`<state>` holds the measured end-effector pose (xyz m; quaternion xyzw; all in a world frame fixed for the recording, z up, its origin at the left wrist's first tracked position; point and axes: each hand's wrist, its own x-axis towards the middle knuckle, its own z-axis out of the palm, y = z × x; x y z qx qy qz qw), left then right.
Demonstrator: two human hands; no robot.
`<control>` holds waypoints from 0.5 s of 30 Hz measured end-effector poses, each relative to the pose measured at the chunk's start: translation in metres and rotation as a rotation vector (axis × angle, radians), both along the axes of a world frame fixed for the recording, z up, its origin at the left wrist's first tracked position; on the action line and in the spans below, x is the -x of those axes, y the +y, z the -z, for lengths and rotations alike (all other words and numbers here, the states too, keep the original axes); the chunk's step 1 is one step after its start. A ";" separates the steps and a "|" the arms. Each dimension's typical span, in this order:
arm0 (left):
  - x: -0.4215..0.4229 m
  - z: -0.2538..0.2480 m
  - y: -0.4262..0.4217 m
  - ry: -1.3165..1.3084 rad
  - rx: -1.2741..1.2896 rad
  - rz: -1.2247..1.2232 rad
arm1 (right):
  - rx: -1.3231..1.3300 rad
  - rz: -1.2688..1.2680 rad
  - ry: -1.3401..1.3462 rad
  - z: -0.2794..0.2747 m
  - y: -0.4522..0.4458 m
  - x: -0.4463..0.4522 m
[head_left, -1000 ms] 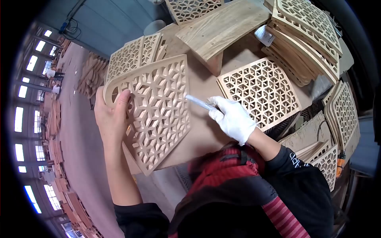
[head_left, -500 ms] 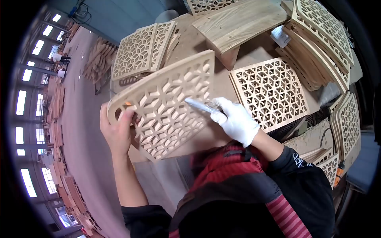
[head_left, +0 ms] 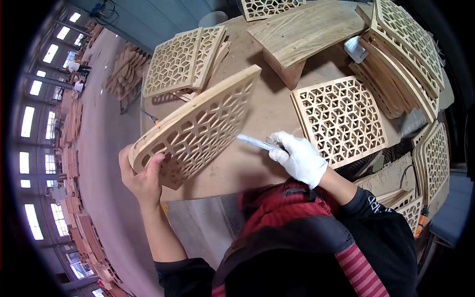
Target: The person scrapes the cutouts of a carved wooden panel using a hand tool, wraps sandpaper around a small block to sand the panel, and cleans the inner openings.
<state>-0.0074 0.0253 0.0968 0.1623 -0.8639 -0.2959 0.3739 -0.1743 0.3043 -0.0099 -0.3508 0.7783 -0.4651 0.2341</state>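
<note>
My bare left hand (head_left: 147, 175) grips the lower left corner of a lattice-cut wooden panel (head_left: 203, 129), thumb on its face and fingers behind. The panel is raised above the table and tilted, so its upper edge shows. In my right hand (head_left: 298, 157), which wears a white glove, is a slim pale stick-like tool (head_left: 255, 142), pinched between thumb and fingers. Its tip points at the panel's right side; whether it touches cannot be made out. Right of the gloved hand lies a stack of lattice panels (head_left: 343, 119).
A wooden bench-like piece (head_left: 307, 29) stands on the table (head_left: 217, 173). More lattice panels (head_left: 173, 64) lie at the back left. Curved panels (head_left: 405, 44) are piled at the right, near an orange-handled tool (head_left: 422, 221). An orange-tipped screwdriver-like tool (head_left: 150, 117) lies behind the held panel.
The held panel has turned from facing me to a steep slant showing its edge. My left hand tilts it; my gloved hand keeps the tool. The view has shifted, with the surroundings moving right.
</note>
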 end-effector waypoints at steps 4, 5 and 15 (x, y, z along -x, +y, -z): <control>0.003 0.001 -0.002 0.019 -0.038 0.001 | -0.030 0.011 -0.010 0.001 -0.001 -0.001; 0.003 0.000 -0.001 0.011 -0.023 -0.005 | -0.023 0.024 -0.014 0.004 -0.003 -0.001; 0.017 -0.006 0.016 -0.023 -0.063 -0.074 | 0.019 -0.042 -0.021 -0.018 -0.022 -0.006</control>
